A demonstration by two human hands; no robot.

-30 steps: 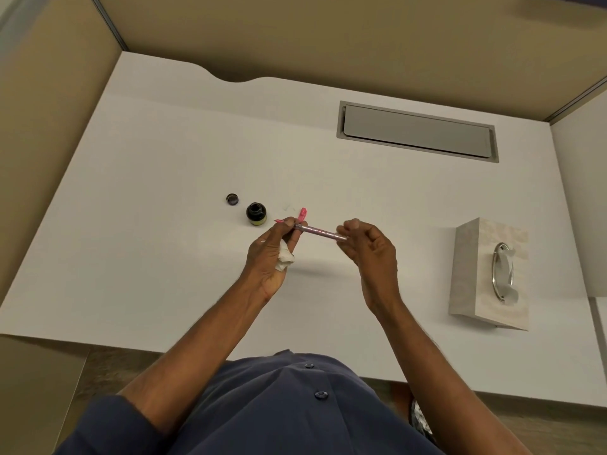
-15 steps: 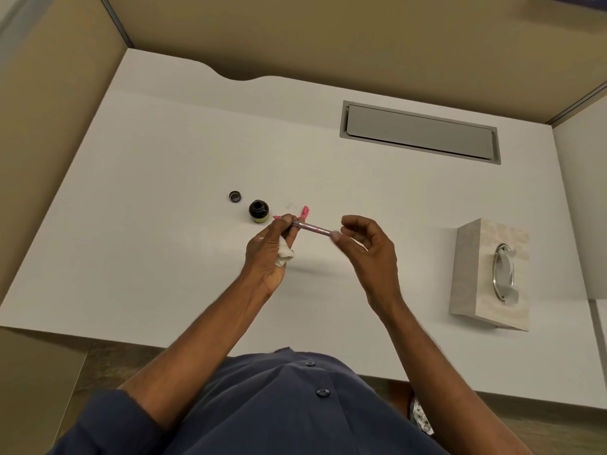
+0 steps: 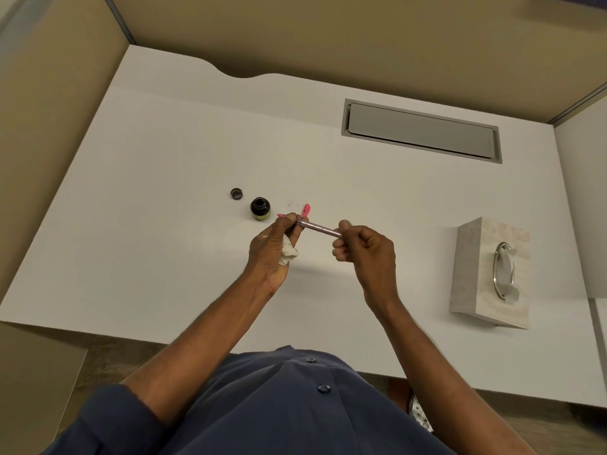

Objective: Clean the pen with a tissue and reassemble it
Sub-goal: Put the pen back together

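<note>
Both hands up over the white tabletop (image 3: 164, 257), beige partitions all round

Left hand (image 3: 272, 254) pinches the pen (image 3: 317, 228) near its nib, a crumpled tissue (image 3: 289, 254) tucked in that grip; right hand (image 3: 364, 251) has its grip clenched on the pen's other end, barrel level between them. Beyond sit the pink cap (image 3: 306, 210), open ink bottle (image 3: 260, 208) and its lid (image 3: 236, 193); tissue box (image 3: 476, 274) well right, grey hatch (image 3: 422, 131) at the back
</note>
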